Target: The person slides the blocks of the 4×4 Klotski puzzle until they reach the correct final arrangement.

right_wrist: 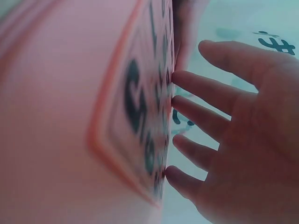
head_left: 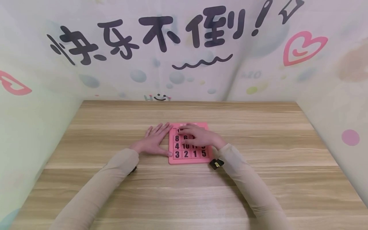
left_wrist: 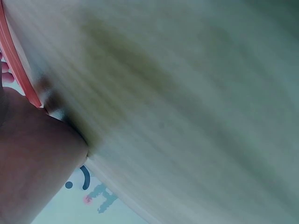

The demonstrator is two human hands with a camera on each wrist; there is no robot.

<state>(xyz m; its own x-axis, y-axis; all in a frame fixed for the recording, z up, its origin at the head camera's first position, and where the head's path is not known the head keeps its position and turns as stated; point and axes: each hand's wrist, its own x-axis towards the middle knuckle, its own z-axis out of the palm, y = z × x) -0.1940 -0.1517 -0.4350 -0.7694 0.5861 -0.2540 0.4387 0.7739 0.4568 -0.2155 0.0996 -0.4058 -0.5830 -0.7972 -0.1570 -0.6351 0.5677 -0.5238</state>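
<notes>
A pink number sliding puzzle (head_left: pixel 189 161) lies flat on the table, its square tiles marked with black numerals. The bottom row reads 3, 2, 1, 5. Along the puzzle's left side rests my left hand (head_left: pixel 153 142), fingers spread, with the thumb at the lower left edge and fingertips near the upper left corner. My right hand (head_left: pixel 201 135) reaches over the upper tiles and hides several of them. In the right wrist view its fingers (right_wrist: pixel 210 88) are extended, some fingertips touching the tile face. The left wrist view shows mostly tabletop and a strip of the puzzle's edge (left_wrist: pixel 18 65).
The wood-grain table (head_left: pixel 184 198) extends around the puzzle on all sides. Behind it hangs a white backdrop (head_left: pixel 115 83) with dark lettering, hearts and coloured dots. A black wrist strap (head_left: pixel 216 164) shows under the right sleeve.
</notes>
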